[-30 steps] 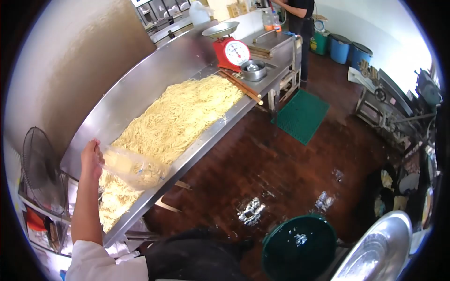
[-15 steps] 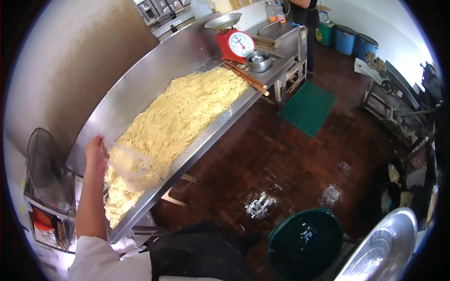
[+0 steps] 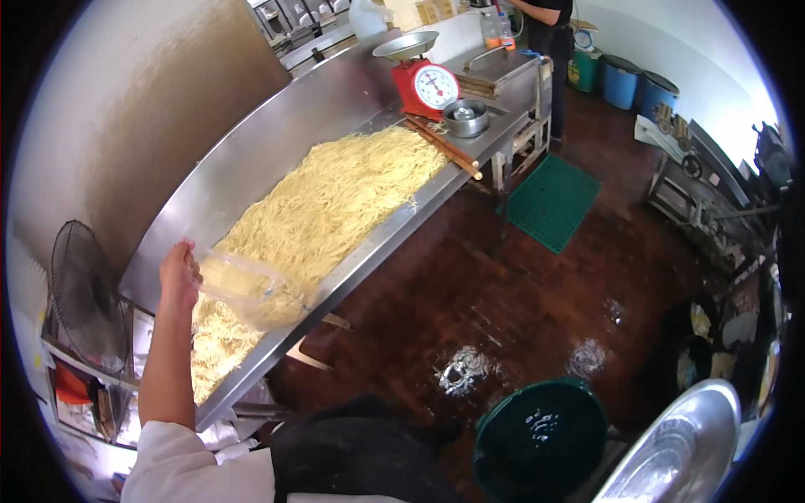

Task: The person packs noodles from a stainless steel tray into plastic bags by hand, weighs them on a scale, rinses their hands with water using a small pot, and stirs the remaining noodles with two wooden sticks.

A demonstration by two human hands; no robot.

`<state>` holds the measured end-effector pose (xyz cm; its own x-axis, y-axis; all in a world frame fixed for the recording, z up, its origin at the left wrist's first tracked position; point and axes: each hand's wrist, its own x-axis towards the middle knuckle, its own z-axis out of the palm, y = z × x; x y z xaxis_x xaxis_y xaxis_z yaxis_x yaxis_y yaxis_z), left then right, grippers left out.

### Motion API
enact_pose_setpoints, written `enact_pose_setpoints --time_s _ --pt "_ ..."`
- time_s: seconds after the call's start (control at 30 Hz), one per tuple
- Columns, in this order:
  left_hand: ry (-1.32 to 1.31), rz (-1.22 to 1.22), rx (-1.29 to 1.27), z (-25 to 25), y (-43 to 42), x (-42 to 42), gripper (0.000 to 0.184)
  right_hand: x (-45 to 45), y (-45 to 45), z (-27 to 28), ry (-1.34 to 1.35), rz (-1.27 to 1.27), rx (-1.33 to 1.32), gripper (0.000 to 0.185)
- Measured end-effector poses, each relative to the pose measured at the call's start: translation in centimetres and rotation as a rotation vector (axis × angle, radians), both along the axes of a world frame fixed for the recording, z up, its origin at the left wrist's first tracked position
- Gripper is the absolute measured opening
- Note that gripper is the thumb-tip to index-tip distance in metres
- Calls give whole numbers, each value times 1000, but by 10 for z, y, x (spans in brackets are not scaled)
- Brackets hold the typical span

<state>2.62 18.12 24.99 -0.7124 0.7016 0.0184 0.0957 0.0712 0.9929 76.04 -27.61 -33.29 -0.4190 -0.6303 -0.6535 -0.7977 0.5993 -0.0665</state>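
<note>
My left hand (image 3: pixel 179 272) is closed on the top of a clear plastic bag (image 3: pixel 243 281) at the left end of the metal table. The bag hangs slantwise over a long heap of yellow noodles (image 3: pixel 327 193). Noodles show through the clear film; I cannot tell whether they are inside the bag or under it. The heap lies along the steel tabletop (image 3: pixel 369 243), against its raised back wall. My right hand is out of view.
Beyond the noodles stand a red dial scale (image 3: pixel 426 86), a metal bowl (image 3: pixel 466 119) and wooden sticks (image 3: pixel 444 147). Another person (image 3: pixel 549 50) is at the back. A dark green tub (image 3: pixel 541 440) and a metal basin (image 3: pixel 675 444) are at lower right, a fan (image 3: pixel 88 293) at left.
My left hand and the plastic bag have shifted slightly to the right. The hand keeps its hold on the bag, and the whole view has tilted a little.
</note>
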Motion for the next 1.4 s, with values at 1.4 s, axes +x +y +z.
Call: enact_pose_setpoints --time_s 1.4 --pt "-481 -195 268 22 72 24 21 -118 337 207 -373 1871 1049 37"
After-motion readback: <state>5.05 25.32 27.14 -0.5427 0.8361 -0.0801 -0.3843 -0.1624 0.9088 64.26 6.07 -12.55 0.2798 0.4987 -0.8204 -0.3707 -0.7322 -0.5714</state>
